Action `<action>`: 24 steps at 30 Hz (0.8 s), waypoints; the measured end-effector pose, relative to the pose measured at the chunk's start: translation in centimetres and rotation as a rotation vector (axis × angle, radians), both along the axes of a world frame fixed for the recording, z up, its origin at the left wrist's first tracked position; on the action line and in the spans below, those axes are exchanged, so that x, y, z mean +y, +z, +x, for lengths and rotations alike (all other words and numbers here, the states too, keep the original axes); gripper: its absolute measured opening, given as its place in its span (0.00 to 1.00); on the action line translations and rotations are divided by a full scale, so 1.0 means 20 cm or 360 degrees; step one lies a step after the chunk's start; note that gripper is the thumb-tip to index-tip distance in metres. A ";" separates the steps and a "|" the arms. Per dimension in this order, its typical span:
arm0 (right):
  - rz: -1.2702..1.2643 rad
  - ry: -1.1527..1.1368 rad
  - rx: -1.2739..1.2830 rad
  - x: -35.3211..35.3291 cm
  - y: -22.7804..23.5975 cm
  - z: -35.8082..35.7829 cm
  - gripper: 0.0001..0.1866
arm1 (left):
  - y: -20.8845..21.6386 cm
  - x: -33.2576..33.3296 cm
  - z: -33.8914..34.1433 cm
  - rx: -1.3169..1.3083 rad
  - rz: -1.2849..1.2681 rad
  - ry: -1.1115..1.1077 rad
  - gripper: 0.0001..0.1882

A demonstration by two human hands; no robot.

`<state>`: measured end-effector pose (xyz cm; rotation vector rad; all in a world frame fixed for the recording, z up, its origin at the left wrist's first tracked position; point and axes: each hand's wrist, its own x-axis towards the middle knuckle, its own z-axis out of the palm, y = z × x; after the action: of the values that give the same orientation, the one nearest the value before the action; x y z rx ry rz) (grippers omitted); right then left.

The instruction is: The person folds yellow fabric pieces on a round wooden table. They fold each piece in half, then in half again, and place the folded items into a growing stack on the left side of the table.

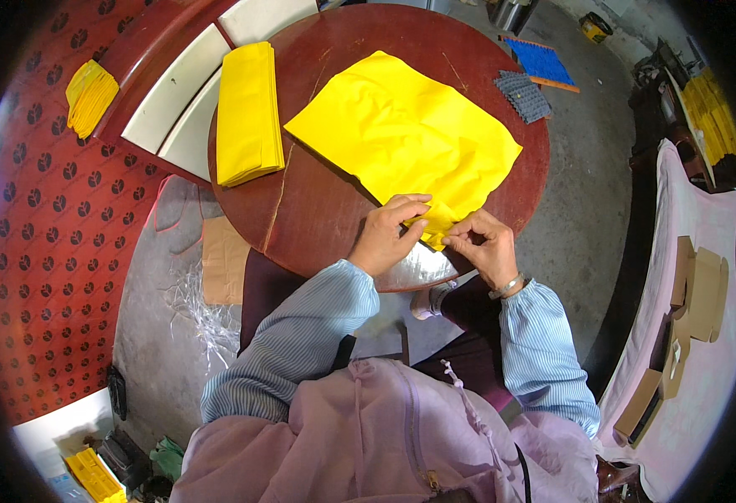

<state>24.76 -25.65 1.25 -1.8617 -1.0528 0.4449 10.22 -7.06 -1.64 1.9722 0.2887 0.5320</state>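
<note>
A creased sheet of yellow cloth (410,126) lies spread over the round dark-red table (326,218). Its near corner is bunched up by the table's front edge, between my two hands. My left hand (389,233) pinches the gathered corner from the left, thumb and forefinger curled round it. From the right, my right hand (487,245) grips the tip of the same corner between thumb and fingers. A thick stack of folded yellow cloth (249,117) stands apart on the left part of the table.
A grey knobbly mat (522,95) lies at the table's right edge, near a blue mat (542,62). White chairs (175,92) stand to the left, with a yellow bundle (91,99) on the red patterned surface. Open cardboard boxes (703,293) rest on the pink-covered surface at right.
</note>
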 end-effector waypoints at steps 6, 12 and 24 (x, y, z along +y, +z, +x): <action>0.0011 -0.0004 0.0004 0.01 0.00 0.00 0.09 | 0.03 -0.01 -0.02 0.0133 0.0085 -0.0057 0.16; 0.0011 0.0057 -0.0190 -0.01 0.02 -0.01 0.10 | -0.01 -0.03 0.02 0.0049 -0.0025 0.0107 0.11; 0.0011 0.0014 0.0020 -0.01 0.00 -0.01 0.08 | 0.02 0.01 -0.01 0.0054 0.0053 -0.0033 0.14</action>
<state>24.65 -25.79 1.16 -1.8464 -1.0535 0.4572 10.01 -6.92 -1.19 2.0161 0.2816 0.4932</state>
